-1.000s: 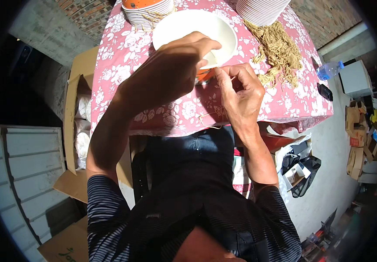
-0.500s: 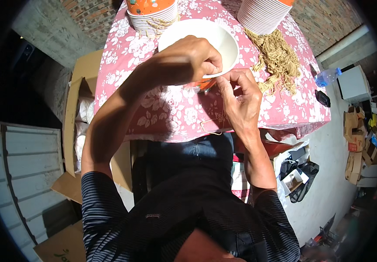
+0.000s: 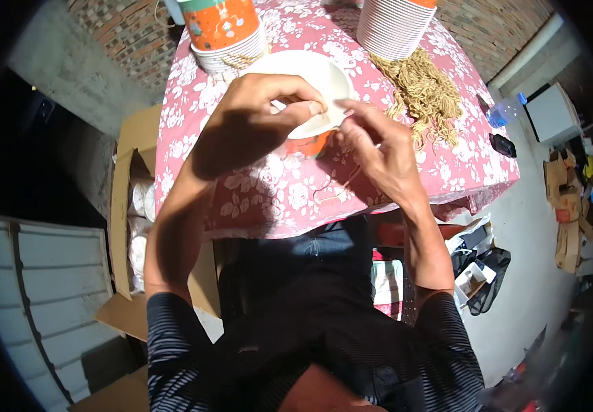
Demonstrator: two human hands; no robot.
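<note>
A round paper tub (image 3: 338, 79), white inside and orange outside, stands before me on the table. Above its near side, my left hand (image 3: 262, 103) is closed, thumb and forefinger pinched on what looks like a thin tan cord (image 3: 326, 117). At the tub's near right rim is my right hand (image 3: 386, 147), its forefinger stretched toward the left hand. Its thumb is bent against the other fingers; what lies between them is too small to make out. A loose thin cord (image 3: 334, 191) lies on the cloth below the tub.
A tangled heap of tan cords (image 3: 427, 96) lies to the right, beside a stack of white-rimmed tubs (image 3: 393, 31). Another orange tub stack (image 3: 224, 31) stands far left. A pink flowered cloth (image 3: 283, 199) covers the table. An open cardboard box (image 3: 125, 206) is at the left.
My left hand has drawn back from inside the tub to above its near rim. My right forefinger has lifted off the rim. The view has shifted slightly.
</note>
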